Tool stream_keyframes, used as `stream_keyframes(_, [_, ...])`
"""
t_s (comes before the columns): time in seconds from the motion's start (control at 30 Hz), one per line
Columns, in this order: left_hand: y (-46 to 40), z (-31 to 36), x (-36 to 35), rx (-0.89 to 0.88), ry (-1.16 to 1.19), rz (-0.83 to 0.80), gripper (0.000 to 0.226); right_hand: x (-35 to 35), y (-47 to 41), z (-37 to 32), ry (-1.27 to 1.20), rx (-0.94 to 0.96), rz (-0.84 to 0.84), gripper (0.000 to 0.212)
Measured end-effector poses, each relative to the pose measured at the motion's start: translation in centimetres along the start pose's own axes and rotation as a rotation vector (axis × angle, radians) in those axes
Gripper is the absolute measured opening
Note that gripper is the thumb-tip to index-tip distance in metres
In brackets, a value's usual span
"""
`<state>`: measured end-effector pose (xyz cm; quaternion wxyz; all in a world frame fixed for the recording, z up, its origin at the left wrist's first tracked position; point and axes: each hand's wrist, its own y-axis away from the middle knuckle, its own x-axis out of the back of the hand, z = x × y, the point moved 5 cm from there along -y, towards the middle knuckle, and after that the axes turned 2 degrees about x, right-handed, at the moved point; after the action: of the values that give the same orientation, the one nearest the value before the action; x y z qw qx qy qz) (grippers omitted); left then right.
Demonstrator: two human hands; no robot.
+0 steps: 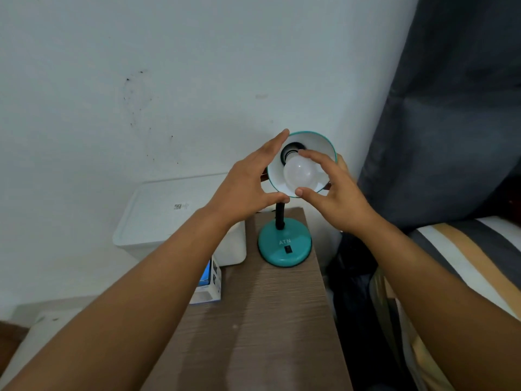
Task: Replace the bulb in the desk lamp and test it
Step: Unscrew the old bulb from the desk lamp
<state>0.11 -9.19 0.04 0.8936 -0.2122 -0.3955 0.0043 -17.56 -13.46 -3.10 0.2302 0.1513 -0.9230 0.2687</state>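
1 head view, looking forward-down, close over lamp (284, 244) on desk (267, 320).

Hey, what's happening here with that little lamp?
A person is working on the bulb of a teal desk lamp that stands on a narrow wooden table. The left hand steadies the edge of the lamp shade, while the right hand has its fingertips around the white bulb, which sits in the socket, unlit. A small box lies on the table's left side.
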Motion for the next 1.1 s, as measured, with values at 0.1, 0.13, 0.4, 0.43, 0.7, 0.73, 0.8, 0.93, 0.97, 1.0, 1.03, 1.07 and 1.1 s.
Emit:
stream_keyframes(0.1, [0.0,0.0,0.0,-0.002,0.0,0.002,0.113,0.2,0.0,-0.3,-0.008,-0.013,-0.004,0.072])
stream_keyframes(0.13, [0.0,0.0,-0.1,-0.003,-0.005,0.0,0.113,0.2,0.1,-0.3,-0.006,-0.014,0.007,0.075])
stream_keyframes(0.4, [0.0,0.0,0.1,-0.003,-0.016,-0.013,0.112,-0.1,0.1,-0.6,-0.025,-0.041,-0.013,0.063])
stream_keyframes(0.43, [0.0,0.0,0.1,-0.004,-0.02,-0.011,0.112,-0.1,0.1,-0.7,-0.032,-0.04,-0.027,0.064])
stream_keyframes(0.7, [0.1,0.1,0.0,-0.004,-0.015,-0.014,0.111,0.1,0.2,-0.8,-0.012,-0.073,0.078,0.076])
stream_keyframes(0.73, [0.0,0.1,0.0,-0.005,-0.017,-0.015,0.111,0.0,0.2,-0.8,0.004,-0.082,0.096,0.074])
stream_keyframes(0.8, [0.1,0.1,-0.1,0.0,-0.014,-0.013,0.111,-0.1,0.2,-0.9,0.02,-0.077,0.099,0.067])
stream_keyframes(0.93, [0.2,0.0,0.1,0.012,0.0,0.0,0.111,-0.2,0.2,-1.0,-0.013,-0.043,0.008,0.062])
stream_keyframes(0.97, [0.2,0.1,0.1,0.012,-0.002,0.0,0.111,-0.2,0.2,-1.0,-0.028,-0.044,-0.012,0.062])
stream_keyframes(1.0, [0.2,0.1,0.1,0.012,-0.003,-0.001,0.111,-0.2,0.2,-1.1,-0.05,-0.042,-0.026,0.065])
stream_keyframes(1.03, [0.2,0.0,0.1,0.012,0.0,-0.004,0.111,-0.1,0.2,-1.2,-0.071,-0.035,-0.033,0.068])
stream_keyframes(1.07, [0.2,0.0,0.0,0.014,0.002,-0.007,0.111,-0.1,0.3,-1.2,-0.085,-0.025,-0.036,0.073])
stream_keyframes(1.1, [0.2,0.0,0.0,0.016,0.003,-0.009,0.112,-0.1,0.3,-1.3,-0.089,-0.019,-0.036,0.077])
